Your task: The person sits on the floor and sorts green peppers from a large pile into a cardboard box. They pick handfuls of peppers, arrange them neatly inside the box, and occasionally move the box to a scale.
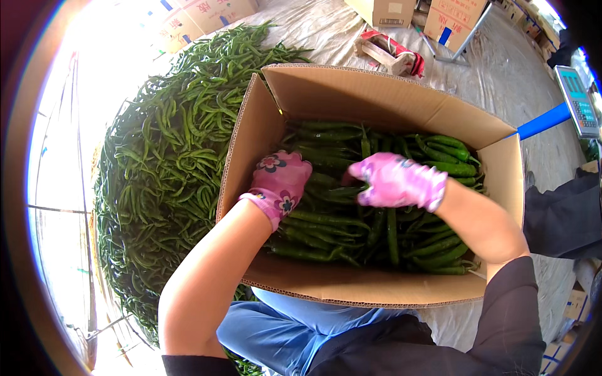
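An open cardboard box (385,89) stands before me, holding rows of long green chili peppers (324,223). My left hand (284,181), in a pink flowered glove, is inside the box by its left wall, over the peppers, its fingers curled down and hidden. My right hand (400,181), gloved alike and slightly blurred, reaches over the middle of the box. Its thumb and fingers point left around the ends of some peppers; whether it grips any cannot be told. The peppers lie mostly sideways, with some running lengthwise down the middle.
A large heap of green chili peppers (174,174) rises left of the box. Behind stand a small wooden stool (390,54) with red cloth and several cartons (454,21). At right are a scale display (577,101) on a blue post and a person's dark-clothed leg (562,216).
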`<state>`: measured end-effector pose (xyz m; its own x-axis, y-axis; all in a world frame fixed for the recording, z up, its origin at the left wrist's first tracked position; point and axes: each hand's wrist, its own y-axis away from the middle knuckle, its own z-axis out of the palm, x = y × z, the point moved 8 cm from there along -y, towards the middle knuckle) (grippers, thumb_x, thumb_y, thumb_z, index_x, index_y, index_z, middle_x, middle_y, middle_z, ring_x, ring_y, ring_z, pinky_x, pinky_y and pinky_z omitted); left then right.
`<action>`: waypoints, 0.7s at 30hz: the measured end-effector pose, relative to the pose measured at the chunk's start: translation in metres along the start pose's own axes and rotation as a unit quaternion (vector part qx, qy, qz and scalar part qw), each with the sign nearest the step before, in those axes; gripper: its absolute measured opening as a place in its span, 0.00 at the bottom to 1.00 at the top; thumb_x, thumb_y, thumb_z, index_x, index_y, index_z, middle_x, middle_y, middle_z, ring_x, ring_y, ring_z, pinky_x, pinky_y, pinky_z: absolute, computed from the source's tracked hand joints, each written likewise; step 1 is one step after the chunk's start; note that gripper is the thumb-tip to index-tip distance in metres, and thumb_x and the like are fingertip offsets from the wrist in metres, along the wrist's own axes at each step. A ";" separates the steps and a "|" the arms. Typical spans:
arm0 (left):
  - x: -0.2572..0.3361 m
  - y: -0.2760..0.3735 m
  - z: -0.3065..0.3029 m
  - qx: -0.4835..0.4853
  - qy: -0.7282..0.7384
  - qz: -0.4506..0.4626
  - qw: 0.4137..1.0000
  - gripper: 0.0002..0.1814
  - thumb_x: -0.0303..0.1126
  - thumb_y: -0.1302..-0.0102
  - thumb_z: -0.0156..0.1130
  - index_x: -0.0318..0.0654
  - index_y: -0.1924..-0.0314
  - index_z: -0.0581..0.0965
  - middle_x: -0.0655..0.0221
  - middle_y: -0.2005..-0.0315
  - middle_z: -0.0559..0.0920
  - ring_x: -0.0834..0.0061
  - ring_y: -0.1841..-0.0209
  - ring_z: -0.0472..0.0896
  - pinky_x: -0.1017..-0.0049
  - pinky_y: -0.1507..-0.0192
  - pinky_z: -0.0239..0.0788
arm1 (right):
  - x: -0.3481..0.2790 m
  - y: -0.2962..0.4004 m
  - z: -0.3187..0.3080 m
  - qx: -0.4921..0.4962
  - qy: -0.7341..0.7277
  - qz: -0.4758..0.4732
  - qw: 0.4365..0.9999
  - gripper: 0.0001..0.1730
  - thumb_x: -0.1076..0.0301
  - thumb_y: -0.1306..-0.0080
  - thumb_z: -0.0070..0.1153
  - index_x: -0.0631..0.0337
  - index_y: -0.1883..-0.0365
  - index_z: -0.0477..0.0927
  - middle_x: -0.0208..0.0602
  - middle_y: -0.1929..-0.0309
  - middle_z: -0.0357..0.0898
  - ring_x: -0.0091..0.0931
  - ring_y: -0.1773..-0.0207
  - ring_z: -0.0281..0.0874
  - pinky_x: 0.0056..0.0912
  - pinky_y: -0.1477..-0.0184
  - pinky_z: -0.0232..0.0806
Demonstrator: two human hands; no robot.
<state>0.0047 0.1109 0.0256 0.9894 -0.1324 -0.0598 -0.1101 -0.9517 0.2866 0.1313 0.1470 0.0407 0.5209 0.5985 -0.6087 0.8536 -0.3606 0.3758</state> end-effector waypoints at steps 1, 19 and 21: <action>-0.001 0.005 -0.002 0.006 0.013 0.000 1.000 0.11 0.33 0.48 0.61 0.44 0.63 0.79 0.64 0.62 0.78 0.60 0.56 0.76 0.63 0.56 0.69 | 0.002 0.004 -0.007 -0.027 -0.019 -0.049 0.998 0.22 0.69 0.46 0.58 0.62 0.52 0.75 0.44 0.59 0.79 0.35 0.54 0.76 0.34 0.50 0.67; -0.020 0.071 -0.082 0.120 0.258 0.022 0.958 0.12 0.18 0.44 0.52 0.35 0.61 0.79 0.58 0.64 0.80 0.59 0.62 0.79 0.71 0.58 0.72 | -0.017 -0.085 -0.011 0.211 0.088 -0.012 0.974 0.10 0.60 0.42 0.52 0.52 0.68 0.81 0.39 0.67 0.80 0.42 0.63 0.78 0.43 0.59 0.70; -0.021 0.068 -0.100 0.200 0.261 0.018 0.944 0.12 0.18 0.43 0.53 0.36 0.61 0.79 0.59 0.66 0.80 0.60 0.62 0.79 0.71 0.59 0.71 | -0.026 -0.090 0.007 0.118 0.138 0.021 0.983 0.11 0.65 0.46 0.54 0.58 0.67 0.82 0.46 0.64 0.81 0.43 0.61 0.80 0.40 0.61 0.72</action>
<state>-0.0141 0.0764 0.1416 0.8850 -0.1117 0.4521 -0.0682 -0.9914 -0.1116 0.0408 0.1590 0.0171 0.5624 0.7391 -0.3707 0.8257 -0.5262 0.2034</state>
